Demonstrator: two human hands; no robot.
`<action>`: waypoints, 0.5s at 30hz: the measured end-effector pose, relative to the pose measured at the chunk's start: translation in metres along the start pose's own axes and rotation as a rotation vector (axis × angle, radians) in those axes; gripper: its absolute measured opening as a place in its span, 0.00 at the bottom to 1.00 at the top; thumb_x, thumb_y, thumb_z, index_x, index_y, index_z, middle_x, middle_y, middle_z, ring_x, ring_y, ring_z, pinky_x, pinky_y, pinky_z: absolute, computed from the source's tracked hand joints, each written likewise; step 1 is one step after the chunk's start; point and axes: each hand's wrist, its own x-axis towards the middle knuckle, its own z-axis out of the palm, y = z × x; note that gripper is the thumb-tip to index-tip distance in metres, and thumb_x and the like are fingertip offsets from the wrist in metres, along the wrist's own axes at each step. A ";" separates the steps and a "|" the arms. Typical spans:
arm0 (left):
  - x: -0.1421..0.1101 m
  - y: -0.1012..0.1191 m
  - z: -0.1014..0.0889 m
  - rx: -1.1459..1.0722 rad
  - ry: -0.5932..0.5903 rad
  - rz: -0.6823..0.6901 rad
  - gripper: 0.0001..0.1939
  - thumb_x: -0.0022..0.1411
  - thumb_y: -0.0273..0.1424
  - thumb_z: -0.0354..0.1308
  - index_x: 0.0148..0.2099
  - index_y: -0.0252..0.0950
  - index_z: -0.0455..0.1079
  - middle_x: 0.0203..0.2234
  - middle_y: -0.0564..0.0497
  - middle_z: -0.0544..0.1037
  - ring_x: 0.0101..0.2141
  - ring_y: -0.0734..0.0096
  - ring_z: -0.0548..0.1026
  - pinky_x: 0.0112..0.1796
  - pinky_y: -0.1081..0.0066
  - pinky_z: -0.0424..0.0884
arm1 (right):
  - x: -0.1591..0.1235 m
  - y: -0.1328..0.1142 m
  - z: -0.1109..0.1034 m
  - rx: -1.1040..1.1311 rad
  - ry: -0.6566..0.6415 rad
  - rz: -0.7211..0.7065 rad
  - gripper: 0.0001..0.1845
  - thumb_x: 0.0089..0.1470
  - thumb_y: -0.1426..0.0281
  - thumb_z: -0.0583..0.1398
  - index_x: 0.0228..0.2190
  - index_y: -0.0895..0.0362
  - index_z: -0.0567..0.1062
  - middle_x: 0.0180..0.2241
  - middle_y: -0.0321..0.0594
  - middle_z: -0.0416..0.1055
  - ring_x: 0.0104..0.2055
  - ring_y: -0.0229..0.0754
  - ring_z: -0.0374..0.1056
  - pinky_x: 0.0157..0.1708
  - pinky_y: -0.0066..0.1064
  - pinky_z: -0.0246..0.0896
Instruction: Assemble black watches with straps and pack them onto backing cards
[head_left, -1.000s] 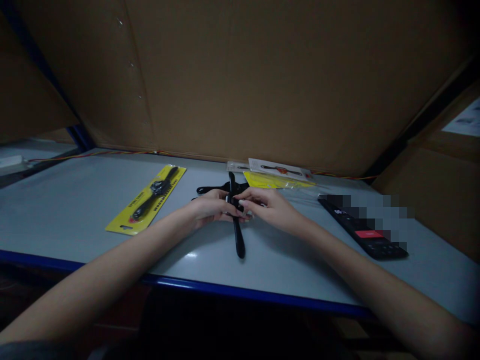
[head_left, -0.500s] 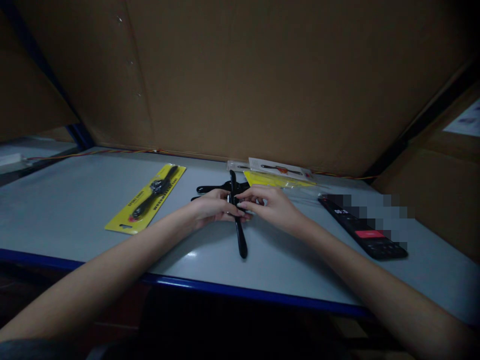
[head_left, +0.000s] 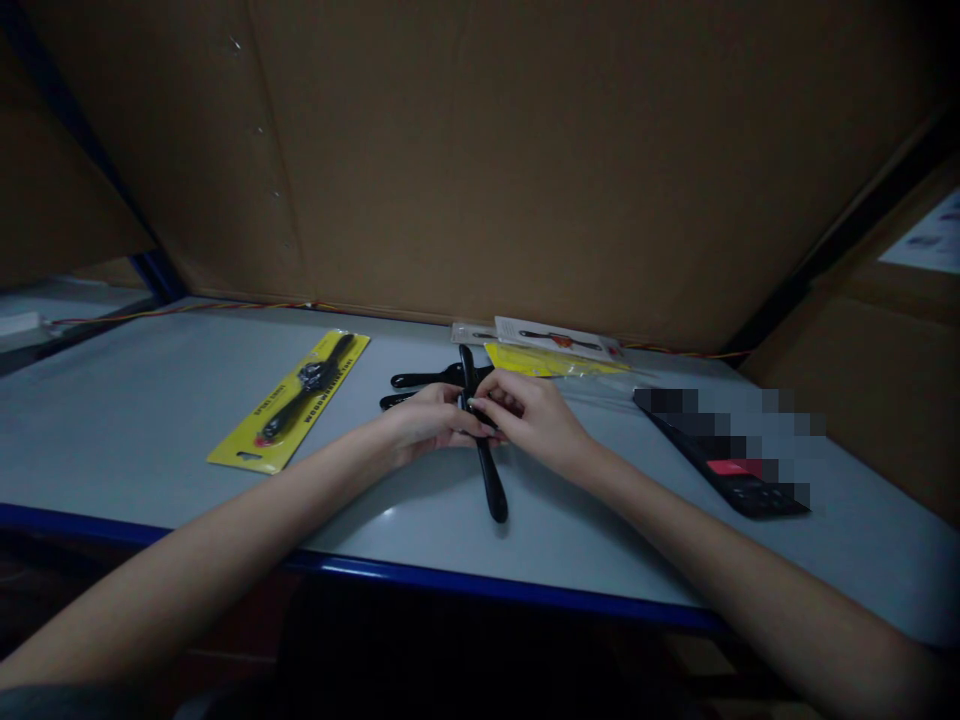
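Note:
A black spokeshave (head_left: 492,482) is held over the table, one handle pointing away from me and the other toward me. My left hand (head_left: 439,420) is closed round its middle from the left. From the right, the bent thumb and fingers of my right hand (head_left: 529,415) pinch at the same middle part; any small piece between the fingertips is hidden. Just beyond my hands lies another black spokeshave (head_left: 420,379), partly covered. A further black handle (head_left: 396,399) shows beside my left hand.
On the left lies a spokeshave on a yellow card (head_left: 296,400) under clear plastic. Opened packaging with a white printed card (head_left: 559,338) and a yellow card (head_left: 525,360) rests at the back. A black phone (head_left: 720,462) is on the right. Cardboard (head_left: 450,160) walls the table's back.
The spokeshave has turned slightly, its near handle swinging to the right and a little nearer. My right hand has bent in closer over its middle. Both hands stay on it.

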 end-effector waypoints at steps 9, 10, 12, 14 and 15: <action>0.002 -0.001 -0.005 -0.010 -0.022 0.038 0.17 0.45 0.11 0.57 0.40 0.24 0.68 0.28 0.43 0.78 0.30 0.67 0.78 0.39 0.69 0.72 | 0.000 0.003 0.000 0.189 -0.026 0.093 0.06 0.53 0.67 0.56 0.28 0.56 0.70 0.20 0.32 0.64 0.21 0.33 0.60 0.21 0.26 0.52; 0.002 -0.001 -0.004 -0.011 -0.020 0.040 0.17 0.45 0.11 0.57 0.40 0.24 0.68 0.29 0.42 0.77 0.30 0.67 0.78 0.39 0.68 0.72 | 0.000 0.004 0.000 0.237 -0.032 0.116 0.08 0.52 0.65 0.57 0.28 0.57 0.70 0.21 0.33 0.66 0.21 0.33 0.61 0.21 0.26 0.53; 0.002 -0.001 -0.004 -0.014 -0.024 0.040 0.17 0.45 0.11 0.57 0.40 0.24 0.67 0.30 0.42 0.77 0.31 0.67 0.78 0.39 0.68 0.72 | 0.000 0.005 0.000 0.306 -0.042 0.150 0.11 0.52 0.62 0.57 0.28 0.57 0.70 0.23 0.35 0.69 0.23 0.34 0.63 0.22 0.26 0.55; 0.002 0.000 -0.003 -0.019 -0.031 0.037 0.17 0.46 0.11 0.57 0.41 0.24 0.67 0.29 0.43 0.77 0.31 0.67 0.78 0.40 0.67 0.72 | 0.001 0.006 -0.003 0.331 -0.055 0.159 0.12 0.52 0.61 0.57 0.29 0.58 0.72 0.25 0.37 0.70 0.25 0.35 0.64 0.23 0.27 0.57; 0.002 0.000 -0.003 -0.021 -0.032 0.035 0.17 0.46 0.11 0.56 0.41 0.24 0.67 0.29 0.43 0.77 0.31 0.67 0.78 0.40 0.68 0.72 | 0.001 0.007 -0.006 0.335 -0.067 0.160 0.12 0.52 0.62 0.57 0.30 0.58 0.73 0.26 0.38 0.71 0.26 0.36 0.65 0.24 0.28 0.58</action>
